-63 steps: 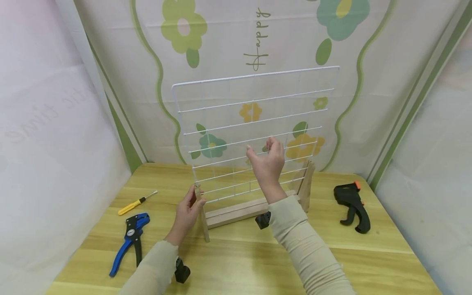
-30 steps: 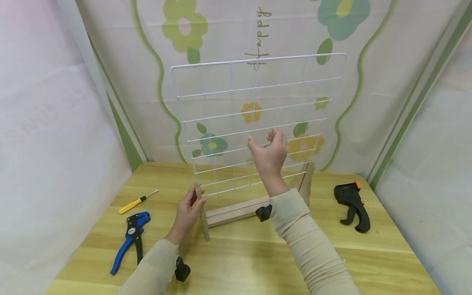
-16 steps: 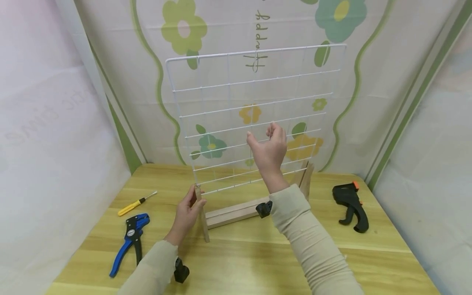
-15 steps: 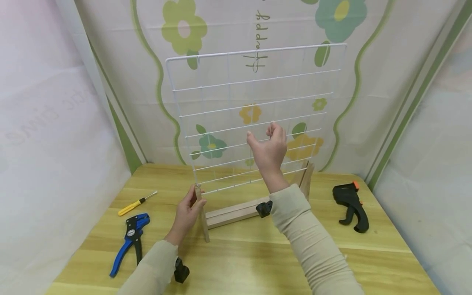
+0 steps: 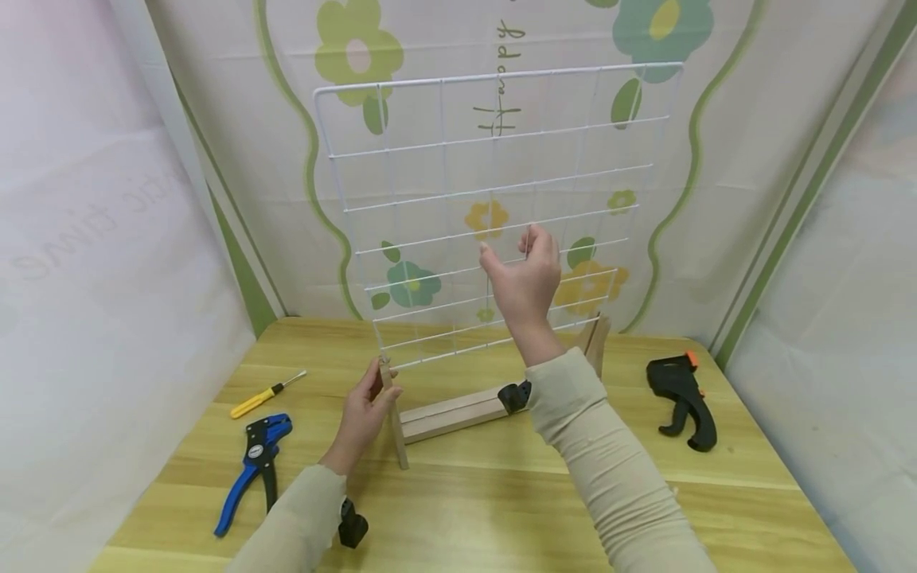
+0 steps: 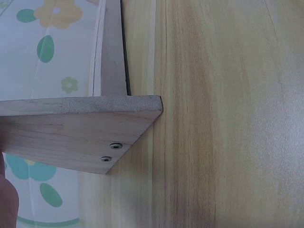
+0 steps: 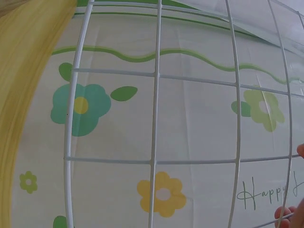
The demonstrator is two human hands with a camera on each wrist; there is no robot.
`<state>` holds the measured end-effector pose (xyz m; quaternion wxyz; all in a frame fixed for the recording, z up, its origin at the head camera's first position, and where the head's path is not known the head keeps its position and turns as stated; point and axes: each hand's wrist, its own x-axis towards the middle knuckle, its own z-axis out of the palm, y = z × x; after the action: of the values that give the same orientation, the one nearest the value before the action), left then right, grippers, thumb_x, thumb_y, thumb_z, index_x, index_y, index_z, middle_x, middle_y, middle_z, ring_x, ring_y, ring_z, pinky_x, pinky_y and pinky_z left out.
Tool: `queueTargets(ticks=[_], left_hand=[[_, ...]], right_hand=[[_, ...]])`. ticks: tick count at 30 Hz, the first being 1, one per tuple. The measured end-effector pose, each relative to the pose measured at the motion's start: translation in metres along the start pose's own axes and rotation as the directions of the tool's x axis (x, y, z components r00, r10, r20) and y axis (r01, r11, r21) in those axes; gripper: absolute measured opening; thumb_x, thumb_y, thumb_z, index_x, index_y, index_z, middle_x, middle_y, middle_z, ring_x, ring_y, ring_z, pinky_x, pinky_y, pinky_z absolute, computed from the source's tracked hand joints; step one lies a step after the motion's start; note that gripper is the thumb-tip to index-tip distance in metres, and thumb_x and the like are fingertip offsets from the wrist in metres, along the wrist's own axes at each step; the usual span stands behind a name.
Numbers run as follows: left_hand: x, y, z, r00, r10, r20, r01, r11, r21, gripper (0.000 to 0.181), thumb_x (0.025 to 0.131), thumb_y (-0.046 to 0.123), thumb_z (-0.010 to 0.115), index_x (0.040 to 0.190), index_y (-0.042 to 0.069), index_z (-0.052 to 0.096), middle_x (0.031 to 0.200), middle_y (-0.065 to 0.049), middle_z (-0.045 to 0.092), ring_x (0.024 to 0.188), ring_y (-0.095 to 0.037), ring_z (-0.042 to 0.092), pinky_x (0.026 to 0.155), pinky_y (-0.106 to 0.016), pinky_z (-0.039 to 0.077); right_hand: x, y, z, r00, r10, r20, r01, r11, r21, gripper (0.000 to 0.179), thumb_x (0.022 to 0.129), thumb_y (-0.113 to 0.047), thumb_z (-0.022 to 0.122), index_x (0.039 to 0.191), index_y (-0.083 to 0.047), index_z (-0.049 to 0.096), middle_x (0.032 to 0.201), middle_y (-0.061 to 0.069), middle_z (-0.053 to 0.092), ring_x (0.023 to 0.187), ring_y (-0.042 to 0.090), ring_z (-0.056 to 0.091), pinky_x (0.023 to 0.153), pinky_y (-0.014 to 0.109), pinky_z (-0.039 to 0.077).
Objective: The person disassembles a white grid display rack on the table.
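A white wire grid panel (image 5: 497,77) stands upright, its lower edge raised above the base bar (image 5: 451,416) of a wooden stand. My right hand (image 5: 526,288) holds the grid near its middle, fingers curled at a wire and thumb raised to the left. In the right wrist view, fingertips (image 7: 283,216) touch a wire at the lower right. My left hand (image 5: 363,418) grips the stand's left side board (image 5: 396,434) near its top, close to the grid's lower left corner. Two metal screws (image 6: 116,146) show in that board in the left wrist view. My right forearm partly hides the base bar.
On the left of the table (image 5: 458,509) lie a yellow-handled screwdriver (image 5: 256,403) and blue-and-black wire strippers (image 5: 251,469). A black clamp (image 5: 684,402) with orange tips lies on the right. Behind the grid hangs a flowered cloth (image 5: 430,32).
My right hand has risen with the grid, whose top bar and lower edge are higher than before. My left hand has stayed on the side board.
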<state>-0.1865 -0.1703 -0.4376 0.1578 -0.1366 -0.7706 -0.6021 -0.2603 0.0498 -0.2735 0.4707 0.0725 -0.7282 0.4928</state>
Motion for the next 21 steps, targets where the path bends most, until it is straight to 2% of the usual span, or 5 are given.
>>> queueTargets(ticks=[4,7,15,18,21], left_hand=[[0.0002,-0.0007,0.0001,1.000,0.003,0.002,-0.003,1.000,-0.003,0.060,0.088,-0.001,0.058,0.140,-0.010,0.028,0.122,-0.032,0.052,0.119,-0.040,0.047,0.094,-0.025,0.044],[0.0003,-0.0013,0.0003,1.000,0.016,0.002,-0.016,1.000,0.000,0.060,0.088,-0.002,0.058,0.139,-0.012,0.027,0.121,-0.033,0.052,0.118,-0.041,0.048,0.093,-0.022,0.044],[-0.0001,-0.0019,-0.0004,1.000,0.014,-0.005,-0.014,1.000,0.010,0.058,0.088,-0.001,0.059,0.139,-0.010,0.031,0.122,-0.030,0.053,0.117,-0.041,0.049,0.094,-0.039,0.044],[-0.0004,-0.0017,-0.0005,1.000,0.022,-0.005,-0.022,1.000,0.012,0.058,0.088,-0.002,0.059,0.138,-0.011,0.032,0.120,-0.030,0.054,0.117,-0.042,0.049,0.094,-0.044,0.043],[-0.0003,-0.0012,-0.0008,1.000,0.018,-0.004,-0.018,1.000,0.016,0.058,0.088,-0.002,0.059,0.138,-0.011,0.031,0.119,-0.031,0.054,0.117,-0.042,0.049,0.095,-0.045,0.042]], right_hand=[[0.0024,-0.0028,-0.0017,1.000,0.011,-0.001,-0.011,1.000,0.002,0.041,0.070,-0.020,0.078,0.089,0.002,0.048,0.082,0.012,0.045,0.079,0.029,0.044,0.066,0.029,0.035],[0.0034,-0.0040,-0.0028,1.000,0.017,-0.001,-0.017,1.000,0.004,0.041,0.070,-0.019,0.077,0.089,0.002,0.048,0.082,0.012,0.045,0.078,0.025,0.043,0.066,0.028,0.035],[0.0044,-0.0055,-0.0023,1.000,0.020,-0.003,-0.020,0.999,0.031,0.041,0.070,-0.019,0.078,0.089,0.002,0.048,0.082,0.012,0.046,0.081,0.032,0.046,0.067,0.028,0.036],[0.0049,-0.0070,-0.0032,1.000,0.018,-0.015,-0.017,0.999,0.027,0.042,0.069,-0.019,0.079,0.089,0.002,0.048,0.082,0.012,0.046,0.080,0.029,0.045,0.067,0.027,0.035],[0.0059,-0.0101,-0.0049,1.000,0.004,-0.027,-0.003,1.000,0.023,0.042,0.070,-0.019,0.079,0.089,0.002,0.048,0.082,0.012,0.045,0.079,0.026,0.044,0.066,0.027,0.034]])
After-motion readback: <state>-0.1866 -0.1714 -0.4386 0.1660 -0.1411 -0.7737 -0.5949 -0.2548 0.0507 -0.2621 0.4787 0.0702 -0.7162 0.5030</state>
